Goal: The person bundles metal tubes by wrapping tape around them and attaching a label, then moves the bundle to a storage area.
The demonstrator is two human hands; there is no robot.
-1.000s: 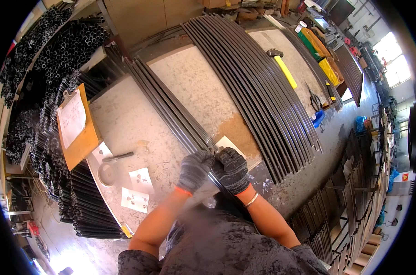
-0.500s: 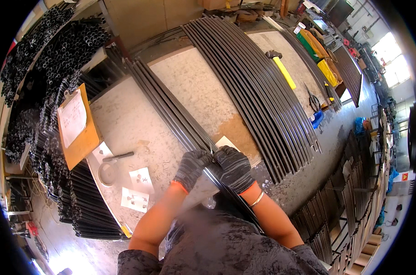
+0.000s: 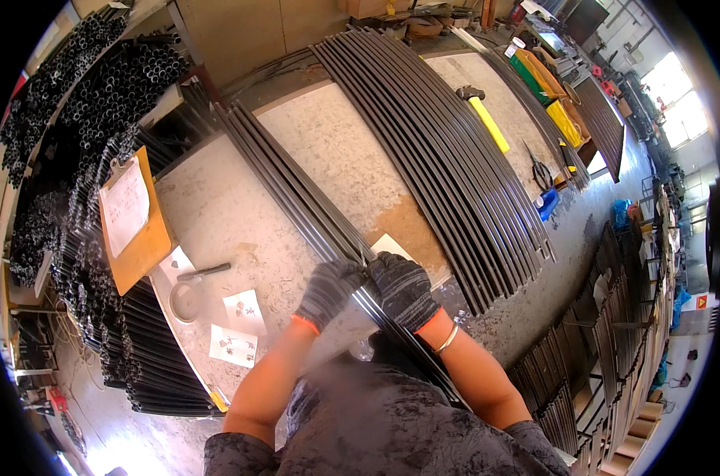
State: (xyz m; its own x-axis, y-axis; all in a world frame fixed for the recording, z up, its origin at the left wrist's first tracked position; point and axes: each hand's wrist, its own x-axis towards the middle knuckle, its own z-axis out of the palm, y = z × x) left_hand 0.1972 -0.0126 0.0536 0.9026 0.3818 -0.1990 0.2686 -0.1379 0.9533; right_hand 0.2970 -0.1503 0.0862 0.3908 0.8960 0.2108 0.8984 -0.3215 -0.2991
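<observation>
A narrow bundle of long dark metal tubes (image 3: 285, 178) runs from the far left of the table toward my body. Over its near part, both gloved hands meet, fingers closed. My left hand (image 3: 328, 292), in a grey striped glove, bends over the bundle's left side and is slightly blurred. Against it on the right, my right hand (image 3: 404, 289) curls its fingers inward. What the fingertips pinch is hidden between the gloves. Just beyond the right hand lies a white paper slip (image 3: 393, 247). Below the hands the tubes continue past my waist.
A wide row of tubes (image 3: 431, 159) covers the table's middle, with a yellow-handled hammer (image 3: 488, 123) beyond. At left are a clipboard (image 3: 138, 226), a tape roll (image 3: 185, 303), a dark marker (image 3: 204, 272) and paper labels (image 3: 233, 344). Stacked tubes (image 3: 130, 79) fill the left side.
Both hands stay over the bundle. My left hand has shifted very slightly left and blurs with motion; the tubes have hardly moved.
</observation>
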